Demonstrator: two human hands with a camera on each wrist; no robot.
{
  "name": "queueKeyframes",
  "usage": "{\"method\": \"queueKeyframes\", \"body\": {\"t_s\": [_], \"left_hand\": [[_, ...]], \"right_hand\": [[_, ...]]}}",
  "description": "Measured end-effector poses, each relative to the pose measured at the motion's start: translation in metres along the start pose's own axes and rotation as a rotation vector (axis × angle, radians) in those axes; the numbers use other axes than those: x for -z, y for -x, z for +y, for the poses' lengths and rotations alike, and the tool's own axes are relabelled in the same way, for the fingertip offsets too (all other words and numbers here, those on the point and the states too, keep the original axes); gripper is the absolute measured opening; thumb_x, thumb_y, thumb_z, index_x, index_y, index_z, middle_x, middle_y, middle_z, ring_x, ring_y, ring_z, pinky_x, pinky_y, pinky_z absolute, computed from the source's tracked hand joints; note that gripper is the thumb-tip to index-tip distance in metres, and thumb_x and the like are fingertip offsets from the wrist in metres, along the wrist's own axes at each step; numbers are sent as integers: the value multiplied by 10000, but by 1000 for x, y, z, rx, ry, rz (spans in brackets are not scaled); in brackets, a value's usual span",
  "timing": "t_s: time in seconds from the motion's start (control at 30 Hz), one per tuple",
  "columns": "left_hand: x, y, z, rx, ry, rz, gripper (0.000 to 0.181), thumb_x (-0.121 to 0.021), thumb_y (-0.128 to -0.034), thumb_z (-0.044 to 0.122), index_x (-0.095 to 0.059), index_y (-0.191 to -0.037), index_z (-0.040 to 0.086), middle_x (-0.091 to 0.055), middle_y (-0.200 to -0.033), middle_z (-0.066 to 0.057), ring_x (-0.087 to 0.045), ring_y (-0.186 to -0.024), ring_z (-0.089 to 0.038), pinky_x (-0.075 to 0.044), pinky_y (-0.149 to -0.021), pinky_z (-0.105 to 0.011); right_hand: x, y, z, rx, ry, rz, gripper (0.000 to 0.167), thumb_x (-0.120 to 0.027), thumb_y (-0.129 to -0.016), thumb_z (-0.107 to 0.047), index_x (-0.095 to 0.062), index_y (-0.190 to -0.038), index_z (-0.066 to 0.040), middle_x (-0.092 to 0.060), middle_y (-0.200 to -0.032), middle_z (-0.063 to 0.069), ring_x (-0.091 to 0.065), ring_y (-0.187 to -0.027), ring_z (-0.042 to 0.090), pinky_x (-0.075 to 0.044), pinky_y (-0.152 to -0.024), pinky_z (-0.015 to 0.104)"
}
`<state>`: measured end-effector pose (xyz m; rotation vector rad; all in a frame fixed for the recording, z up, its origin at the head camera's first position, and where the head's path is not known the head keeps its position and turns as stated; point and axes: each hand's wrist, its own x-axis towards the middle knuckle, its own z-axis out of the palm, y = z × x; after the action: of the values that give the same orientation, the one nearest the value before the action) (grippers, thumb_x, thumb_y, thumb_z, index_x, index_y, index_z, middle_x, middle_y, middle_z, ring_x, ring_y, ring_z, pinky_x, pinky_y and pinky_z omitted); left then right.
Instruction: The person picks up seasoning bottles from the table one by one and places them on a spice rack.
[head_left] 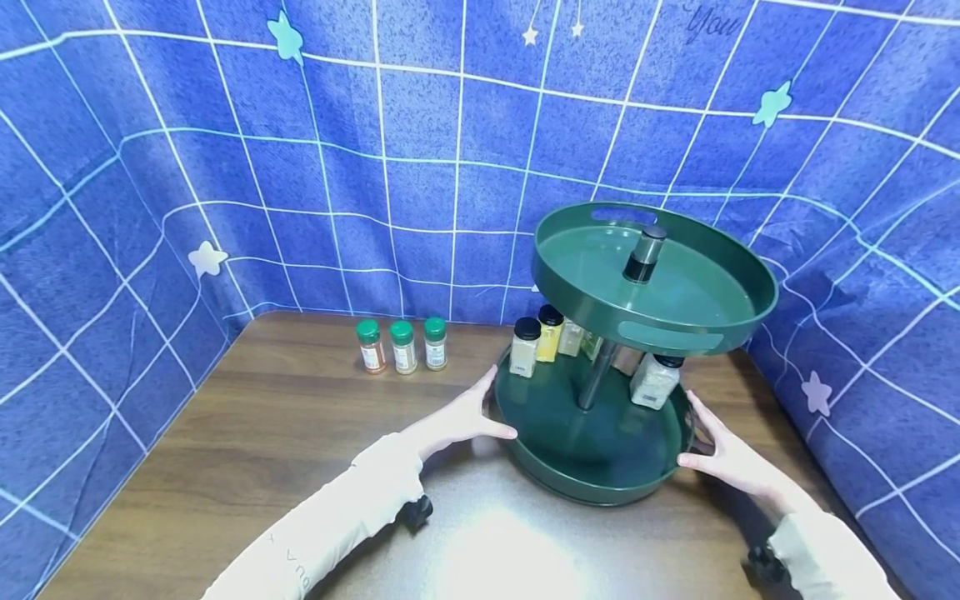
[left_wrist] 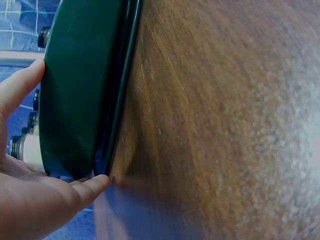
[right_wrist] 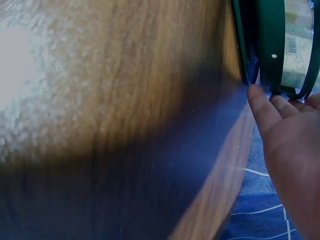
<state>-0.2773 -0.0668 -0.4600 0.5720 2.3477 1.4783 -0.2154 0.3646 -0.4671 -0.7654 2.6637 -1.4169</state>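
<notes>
A dark green two-tier turntable (head_left: 592,492) stands on the table, with its round upper tray (head_left: 705,283) raised on a central post (head_left: 597,379). My left hand (head_left: 468,414) touches the left side of the lower tray, thumb and fingers spread fairly straight along its wall. At the opposite side, my right hand (head_left: 731,457) rests its extended fingers on the lower tray's wall near a handle cutout. Several black-capped spice jars stand in that tray, including a pale jar (head_left: 523,354), a yellow jar (head_left: 550,337) and a white jar (head_left: 655,383); the upper tray partly hides some.
Left of the turntable, three green-capped spice jars (head_left: 403,347) stand in a row on the wooden table (head_left: 300,417). A blue gridded cloth (head_left: 420,167) hangs behind the table and along both sides. Bright glare covers the table's front.
</notes>
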Motion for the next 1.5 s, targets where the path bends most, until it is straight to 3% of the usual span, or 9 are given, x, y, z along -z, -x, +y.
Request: {"method": "queueKeyframes", "body": {"t_s": [0.37, 0.77, 1.07, 1.33, 1.5], "left_hand": [[2, 6, 7, 6, -16, 4, 1141, -827, -713, 251, -36, -1515, 71, -111, -1577, -125, -167, -1436, -277, -162, -1162, -422], [20, 17, 20, 44, -38, 7, 1146, -825, -703, 332, -46, -1525, 158, -119, -1584, -71, -171, -1437, -272, -189, -1152, -457], [45, 26, 29, -30, -33, 80, 1122, -824, -713, 267, -59, -1522, 121, -145, -1562, -173, -236, -1393, -386, -279, -1104, -497], [72, 33, 45, -39, -18, 111, 1092, -808, -732, 257, -63, -1523, 139, -172, -1559, -160, -171, -1431, -312, -212, -1136, -486], [91, 36, 54, -48, -92, 179, 1087, -821, -707, 329, -116, -1519, 170, -239, -1547, -111, -221, -1421, -273, -174, -1143, -501]], "right_hand": [[-3, 2, 2, -10, -31, 14, 931, -656, -833, 25, 2, -1492, 12, 3, -1489, 358, -202, -1235, -218, -306, -918, 21], [-6, 6, 0, 1, -62, 18, 916, -643, -831, 53, -2, -1486, 33, 2, -1475, 379, -219, -1244, -207, -322, -918, 28], [-7, 8, -1, -5, -55, 22, 923, -644, -828, 54, 6, -1482, 38, 2, -1464, 390, -225, -1230, -213, -326, -913, 28], [-9, 9, -3, 2, -78, 19, 918, -638, -830, 63, 9, -1481, 41, 15, -1471, 380, -225, -1241, -203, -323, -928, 35], [-10, 9, -2, 2, -73, 20, 921, -641, -828, 62, 6, -1483, 38, 4, -1469, 383, -229, -1241, -205, -327, -925, 34]]}}
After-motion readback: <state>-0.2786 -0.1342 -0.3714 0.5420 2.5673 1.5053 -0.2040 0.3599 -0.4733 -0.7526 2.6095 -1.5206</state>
